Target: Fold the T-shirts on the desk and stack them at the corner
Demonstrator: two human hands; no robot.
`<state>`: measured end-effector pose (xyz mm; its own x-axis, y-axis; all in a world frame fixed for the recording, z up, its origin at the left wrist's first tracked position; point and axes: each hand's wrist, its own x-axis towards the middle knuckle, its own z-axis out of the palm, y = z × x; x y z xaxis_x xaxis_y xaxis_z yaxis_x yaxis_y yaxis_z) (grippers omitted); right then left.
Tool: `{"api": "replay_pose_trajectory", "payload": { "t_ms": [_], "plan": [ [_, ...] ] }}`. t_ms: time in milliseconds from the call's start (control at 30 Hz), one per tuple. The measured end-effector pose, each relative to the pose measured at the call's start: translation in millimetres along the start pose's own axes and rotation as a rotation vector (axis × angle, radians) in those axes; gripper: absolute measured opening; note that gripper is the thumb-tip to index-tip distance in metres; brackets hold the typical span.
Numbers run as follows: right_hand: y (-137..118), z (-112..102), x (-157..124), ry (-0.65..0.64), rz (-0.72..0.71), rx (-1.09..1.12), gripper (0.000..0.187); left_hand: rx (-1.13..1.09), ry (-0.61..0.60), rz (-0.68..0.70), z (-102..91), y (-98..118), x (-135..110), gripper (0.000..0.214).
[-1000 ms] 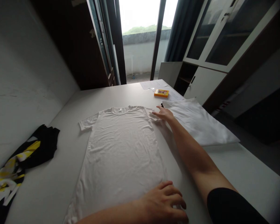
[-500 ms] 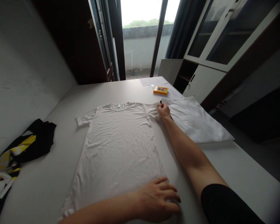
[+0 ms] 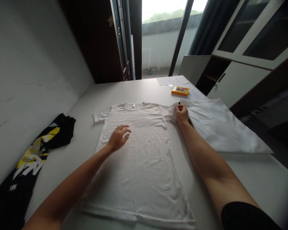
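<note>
**On the worktop: left hand brought up the shirt, right sleeve pinched**

On the grey worktop (image 3: 242, 172) a white T-shirt (image 3: 139, 159) is laid flat, front up, with its collar turned away from the person and its hem at the near edge. Half a second ago the hem's right corner was pressed down by the left hand (image 3: 118, 138). That hand has since been lifted and carried up to the chest area on the shirt's left side. Its grip is loosely spread, and nothing is held in it. Whether the cloth is touched or only hovered over cannot be told. The right hand (image 3: 181, 113) has been kept at the right sleeve (image 3: 169, 111), where the sleeve's edge is pinched by a grip pressed together. The hem is thus left free, and the shirt is held only at that sleeve.

Just beside the right hand, a second white garment (image 3: 220, 131) is spread out, its near edge close to the pinched sleeve, so little bare surface is left on that side. A crumpled black and yellow garment (image 3: 38, 150) is seen well apart on the left, against the wall. An orange box (image 3: 180, 91) and some papers (image 3: 169, 80) are found at the far edge, clear of both hands.
</note>
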<state>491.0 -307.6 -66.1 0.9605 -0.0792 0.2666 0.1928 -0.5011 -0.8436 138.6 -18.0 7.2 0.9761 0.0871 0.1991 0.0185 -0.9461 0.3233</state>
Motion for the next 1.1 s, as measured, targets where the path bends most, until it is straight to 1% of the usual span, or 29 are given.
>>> {"api": "replay_pose_trajectory", "payload": {
  "t_ms": [67, 133, 167, 233, 300, 367, 400, 533, 600, 667, 733, 833, 900, 967, 1033, 1100],
  "plan": [
    [-2, 1, -3, -0.014, -0.016, -0.049, 0.037, 0.087, 0.012, -0.121, -6.3, -50, 13, 0.031],
    [-4, 0, -7, -0.02, -0.045, -0.07, 0.041, 0.15, 0.015, -0.208, -12.0, -90, 21, 0.041],
    [-6, -1, -9, -0.023, -0.066, -0.075, 0.044, 0.174, 0.008, -0.245, -13.9, -107, 22, 0.045],
    [-8, -3, -12, -0.023, -0.112, -0.103, 0.046, 0.211, -0.017, -0.31, -14.6, -132, 20, 0.051],
    [-10, -7, -14, 0.0, -0.138, -0.16, 0.044, 0.23, -0.045, -0.355, -11.2, -148, 16, 0.055],
    [-10, -10, -14, 0.017, -0.142, -0.224, 0.042, 0.24, -0.064, -0.378, -5.5, -159, 13, 0.057],
    [-10, -11, -14, -0.001, -0.142, -0.255, 0.04, 0.243, -0.068, -0.385, -2.8, -162, 12, 0.058],
    [-8, -10, -13, -0.167, -0.173, -0.351, 0.03, 0.259, -0.084, -0.394, 2.2, -171, 12, 0.06],
    [-8, -8, -14, -0.164, -0.195, -0.337, 0.032, 0.27, -0.089, -0.399, 0.5, -173, 13, 0.06],
    [-7, -7, -14, -0.129, -0.2, -0.296, 0.037, 0.282, -0.088, -0.401, -2.2, -172, 14, 0.061],
    [-7, -7, -14, -0.101, -0.19, -0.255, 0.04, 0.294, -0.075, -0.384, -4.1, -165, 14, 0.06],
    [-6, -5, -13, -0.074, -0.213, -0.177, 0.042, 0.303, -0.052, -0.306, -1.8, -143, 12, 0.058],
    [-5, -2, -11, -0.079, -0.264, -0.122, 0.045, 0.291, -0.054, -0.213, 3.5, -118, 9, 0.056],
    [-6, 1, -10, -0.124, -0.311, -0.102, 0.05, 0.254, -0.072, -0.078, 10.4, -85, 5, 0.053],
    [-6, 2, -11, -0.202, -0.338, -0.125, 0.057, 0.191, -0.109, 0.076, 17.0, -45, 0, 0.051],
    [-7, 3, -11, -0.283, -0.342, -0.171, 0.054, 0.127, -0.166, 0.204, 22.2, -2, -7, 0.05]
  ]
}}
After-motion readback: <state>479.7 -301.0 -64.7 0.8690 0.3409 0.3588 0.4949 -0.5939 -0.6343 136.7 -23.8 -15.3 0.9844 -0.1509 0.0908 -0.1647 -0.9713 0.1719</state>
